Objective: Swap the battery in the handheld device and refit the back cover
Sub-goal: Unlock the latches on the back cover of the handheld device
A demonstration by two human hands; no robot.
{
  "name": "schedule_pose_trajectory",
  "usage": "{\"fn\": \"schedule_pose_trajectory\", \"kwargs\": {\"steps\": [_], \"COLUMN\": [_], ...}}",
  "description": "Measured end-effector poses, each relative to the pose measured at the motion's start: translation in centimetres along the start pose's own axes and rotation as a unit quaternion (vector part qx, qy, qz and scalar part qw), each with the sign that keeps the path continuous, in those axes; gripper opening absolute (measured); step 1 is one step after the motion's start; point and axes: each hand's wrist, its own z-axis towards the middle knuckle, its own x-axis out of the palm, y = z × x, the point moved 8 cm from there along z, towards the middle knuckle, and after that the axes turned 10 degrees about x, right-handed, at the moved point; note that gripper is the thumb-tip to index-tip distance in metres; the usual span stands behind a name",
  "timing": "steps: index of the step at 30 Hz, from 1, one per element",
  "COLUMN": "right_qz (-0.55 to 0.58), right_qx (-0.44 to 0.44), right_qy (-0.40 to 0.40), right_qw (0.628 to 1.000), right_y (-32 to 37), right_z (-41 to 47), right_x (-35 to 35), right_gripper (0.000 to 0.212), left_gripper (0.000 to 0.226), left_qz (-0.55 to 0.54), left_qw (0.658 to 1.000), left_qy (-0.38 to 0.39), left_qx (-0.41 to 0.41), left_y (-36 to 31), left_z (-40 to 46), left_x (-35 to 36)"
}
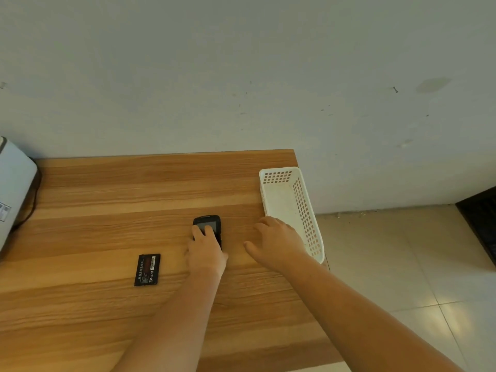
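Seemingly early: handheld device (pixel 208 226) is pressed flat under left hand (pixel 206 253); loose battery (pixel 147 269) lies beside; right hand (pixel 276 244) spread, empty.

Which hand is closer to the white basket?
The right hand. It rests on the table right beside the white basket, at its near end. The left hand is farther off, lying on the black device.
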Motion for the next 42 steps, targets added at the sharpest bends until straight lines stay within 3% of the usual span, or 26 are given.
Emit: {"fn": "schedule_pose_trajectory", "kwargs": {"steps": [6, 11, 19, 24, 29, 33, 37, 42], "right_qz": [0.0, -0.002, -0.002, -0.005, -0.004, -0.005, -0.002, 0.003], "right_qx": [0.004, 0.005, 0.008, 0.01, 0.01, 0.006, 0.006, 0.008], "right_qy": [0.001, 0.001, 0.001, 0.006, 0.007, 0.009, 0.012, 0.018], "right_qw": [1.0, 1.0, 1.0, 1.0, 1.0, 1.0, 1.0, 1.0], "right_y": [-0.2, -0.3, 0.4, 0.8, 1.5, 1.9, 2.0, 1.9], "right_z": [0.0, -0.1, -0.5, -0.5, -0.5, -0.6, -0.7, -0.7], "right_x": [-0.3, -0.6, -0.8, -0.9, -1.0, -0.8, -0.6, -0.2], "right_gripper": [0.055, 0.054, 0.053, 0.054, 0.054, 0.054, 0.056, 0.059], "left_gripper": [0.085, 0.08, 0.023, 0.022, 0.03, 0.064, 0.085, 0.094], "left_qz": [-0.085, -0.222, -0.385, -0.389, -0.357, -0.287, -0.21, -0.203], "left_qw": [0.996, 0.975, 0.923, 0.921, 0.932, 0.955, 0.975, 0.976], "left_qy": [0.0, -0.011, -0.003, -0.015, -0.047, -0.054, -0.032, -0.006], "left_qx": [-0.014, -0.026, -0.002, -0.021, -0.042, -0.06, -0.069, -0.073], "left_y": [0.4, 0.4, 1.8, 3.9, 5.3, 6.3, 5.8, 5.4], "left_z": [0.0, -0.5, -0.9, -1.3, -1.3, -0.7, -1.2, -0.9], "left_x": [0.3, 0.2, -0.1, -1.1, -1.9, -1.1, -1.2, 0.2]}}
